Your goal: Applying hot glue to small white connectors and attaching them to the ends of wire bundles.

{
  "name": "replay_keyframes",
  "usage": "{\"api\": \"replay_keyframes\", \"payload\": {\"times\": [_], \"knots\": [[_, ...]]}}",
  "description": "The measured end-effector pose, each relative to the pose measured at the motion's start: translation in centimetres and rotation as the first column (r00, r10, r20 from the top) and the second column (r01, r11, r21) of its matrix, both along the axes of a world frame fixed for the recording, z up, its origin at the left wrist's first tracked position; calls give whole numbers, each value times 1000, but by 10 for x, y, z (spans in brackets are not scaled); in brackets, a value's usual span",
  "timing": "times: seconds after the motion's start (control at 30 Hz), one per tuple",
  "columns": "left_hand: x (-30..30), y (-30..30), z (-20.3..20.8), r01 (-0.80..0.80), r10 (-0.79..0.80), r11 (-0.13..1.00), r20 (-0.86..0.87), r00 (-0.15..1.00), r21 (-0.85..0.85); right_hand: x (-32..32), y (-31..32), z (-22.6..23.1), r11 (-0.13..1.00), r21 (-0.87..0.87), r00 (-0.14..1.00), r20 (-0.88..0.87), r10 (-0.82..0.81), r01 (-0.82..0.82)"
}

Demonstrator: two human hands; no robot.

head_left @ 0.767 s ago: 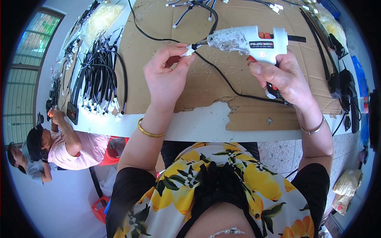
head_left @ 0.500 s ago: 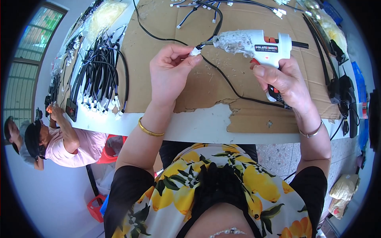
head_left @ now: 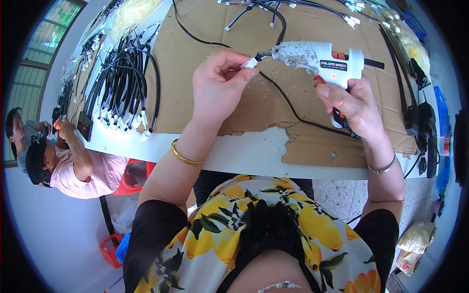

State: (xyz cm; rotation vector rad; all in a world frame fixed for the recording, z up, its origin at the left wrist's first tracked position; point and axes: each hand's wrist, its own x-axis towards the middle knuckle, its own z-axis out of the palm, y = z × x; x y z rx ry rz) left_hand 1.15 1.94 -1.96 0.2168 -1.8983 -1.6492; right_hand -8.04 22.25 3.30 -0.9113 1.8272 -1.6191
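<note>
At far left, beyond the surface (head_left: 244,154), a co-worker in a pink top (head_left: 85,176) sits bent forward, with a second person (head_left: 16,129) farther back. Next comes a thick bundle of black cables (head_left: 122,80) with white plugs, lying beside a sheet of brown cardboard (head_left: 320,152).

Over the cardboard, left of centre, the person's left hand (head_left: 217,90) has thumb and index finger pinched together on a small white connector (head_left: 250,63). The nozzle (head_left: 264,52) of a white glue gun (head_left: 337,63) points left at the connector's dark wire end; whether metal touches wire is too fine to tell.

A black cord (head_left: 315,123) runs below the gun. The right hand (head_left: 356,105) has its fingers wrapped around the gun's handle, near a red trigger; how far that is squeezed cannot be told. A black stick (head_left: 374,63) juts from the gun's rear. At far right are dark adapters (head_left: 427,117).

Compared with a moment ago, hands, gun and connector sit slightly farther right in view, partly because the view itself has shifted. Grip and nozzle keep their places, so work at the same connector appears to be continuing.
</note>
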Motion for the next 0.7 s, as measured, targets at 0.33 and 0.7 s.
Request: {"api": "replay_keyframes", "payload": {"times": [0.33,0.7], "knots": [[0,-1,-2,-10,10,998,-7,1000,-64,1,0,1,999,40,1000,-6,18,-18],[-1,-2,-3,-22,16,993,-53,998,-118,3,0,4,999,51,1000,-16,-2,3]]}}
